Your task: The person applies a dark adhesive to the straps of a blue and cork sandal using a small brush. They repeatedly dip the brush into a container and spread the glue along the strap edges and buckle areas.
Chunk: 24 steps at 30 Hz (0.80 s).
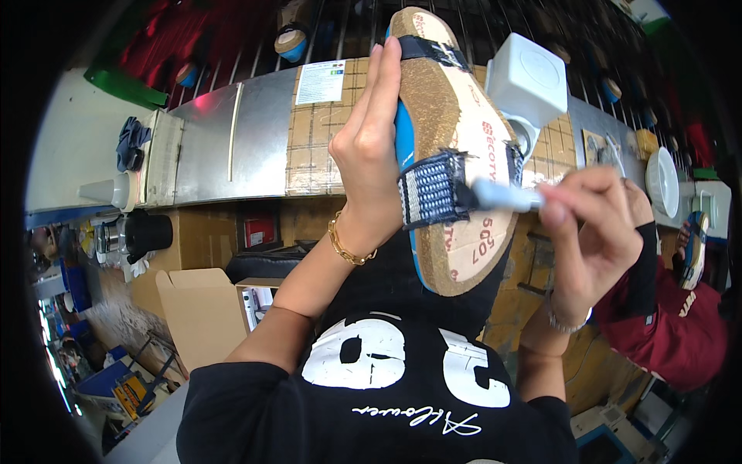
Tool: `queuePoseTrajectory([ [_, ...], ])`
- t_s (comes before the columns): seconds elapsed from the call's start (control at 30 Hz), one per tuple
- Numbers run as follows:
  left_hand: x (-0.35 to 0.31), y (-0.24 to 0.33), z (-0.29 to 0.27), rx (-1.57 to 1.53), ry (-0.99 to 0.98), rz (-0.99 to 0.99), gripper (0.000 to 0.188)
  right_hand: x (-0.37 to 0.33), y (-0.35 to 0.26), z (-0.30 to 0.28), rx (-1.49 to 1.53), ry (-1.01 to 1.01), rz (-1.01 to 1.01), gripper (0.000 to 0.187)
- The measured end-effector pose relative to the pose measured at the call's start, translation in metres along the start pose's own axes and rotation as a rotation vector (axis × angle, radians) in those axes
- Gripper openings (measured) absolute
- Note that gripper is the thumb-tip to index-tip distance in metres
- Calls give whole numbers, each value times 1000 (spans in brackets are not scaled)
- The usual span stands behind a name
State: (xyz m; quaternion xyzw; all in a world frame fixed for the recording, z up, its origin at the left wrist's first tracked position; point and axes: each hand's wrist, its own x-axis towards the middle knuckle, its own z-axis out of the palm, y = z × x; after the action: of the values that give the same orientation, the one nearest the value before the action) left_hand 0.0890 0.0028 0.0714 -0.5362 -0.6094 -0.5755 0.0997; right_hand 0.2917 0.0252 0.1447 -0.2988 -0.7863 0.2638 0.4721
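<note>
A sandal (pixel 435 108) on a blue last is held sole side up, showing its cork edge and a pale board with red print. My left hand (pixel 369 151) grips it along its left side. A blue-and-white woven strap (pixel 433 189) folds over the sole near the heel, its end frayed; a dark strap (pixel 430 51) crosses at the toe end. My right hand (pixel 595 232) pinches a brush (pixel 502 195) with a pale blue handle, blurred by motion. The brush's dark tip is at the frayed strap end; whether it touches is unclear.
A white square pot (pixel 528 77) stands behind the sandal on a cardboard-covered bench (pixel 317 147). Beyond is a rack of metal bars (pixel 239 39) bearing more sandals. A white bowl (pixel 662 182) sits to the right. A co-worker in maroon (pixel 672 332) at the right holds another sandal (pixel 696 247).
</note>
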Motion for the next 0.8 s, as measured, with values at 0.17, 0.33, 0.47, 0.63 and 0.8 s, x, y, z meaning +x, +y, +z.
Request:
queuePoseTrajectory([
  [0.17,4,-13,5,96,90,56,76,-17,-18,-1,83,34,192,22],
  [0.33,1,-13,6,184,108,37,76,-29,-20,15,-389,200,-154,36],
  [0.47,2,-12,7,177,109,16,75,-38,-31,4,-494,84,-313,39],
  [0.63,1,-21,7,68,59,-12,77,-25,-23,8,-278,81,-195,42],
  [0.8,1,-15,0,7,-77,-123,82,-26,-26,7,-194,-5,-181,42],
])
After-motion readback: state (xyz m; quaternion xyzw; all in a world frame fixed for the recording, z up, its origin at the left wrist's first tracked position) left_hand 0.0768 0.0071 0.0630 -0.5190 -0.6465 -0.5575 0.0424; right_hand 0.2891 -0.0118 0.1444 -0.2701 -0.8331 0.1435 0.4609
